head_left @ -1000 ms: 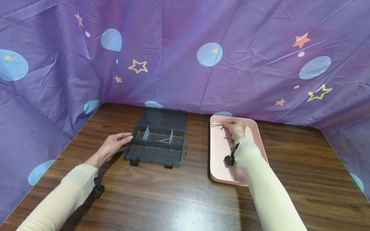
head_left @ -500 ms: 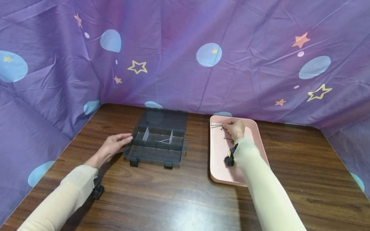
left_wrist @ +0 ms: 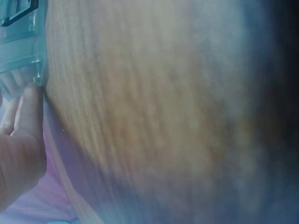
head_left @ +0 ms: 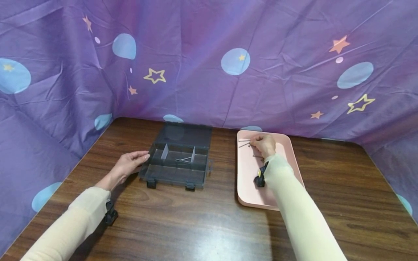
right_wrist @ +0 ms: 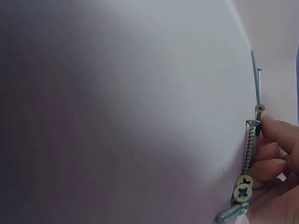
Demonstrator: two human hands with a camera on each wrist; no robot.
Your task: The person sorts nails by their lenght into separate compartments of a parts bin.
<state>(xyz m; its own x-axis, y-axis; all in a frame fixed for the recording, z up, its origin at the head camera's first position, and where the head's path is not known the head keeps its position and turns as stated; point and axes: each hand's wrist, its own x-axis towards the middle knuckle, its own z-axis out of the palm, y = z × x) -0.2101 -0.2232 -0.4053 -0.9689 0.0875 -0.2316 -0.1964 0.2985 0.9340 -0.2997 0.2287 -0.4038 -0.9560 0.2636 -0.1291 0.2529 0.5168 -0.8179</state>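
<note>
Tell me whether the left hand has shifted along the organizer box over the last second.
No. The left hand rests at the same left edge of the organizer box, with its fingertips beside that wall as before.

The head view looks forward and down over the tabletop (head_left: 209,217); both wrist views sit close, sharing its box (head_left: 176,159) and tray (head_left: 248,174).

Surface: dark wooden table (head_left: 202,217)
Left side: open grey compartment box (head_left: 177,159)
Right side: pink tray (head_left: 248,181), near the box but apart
</note>
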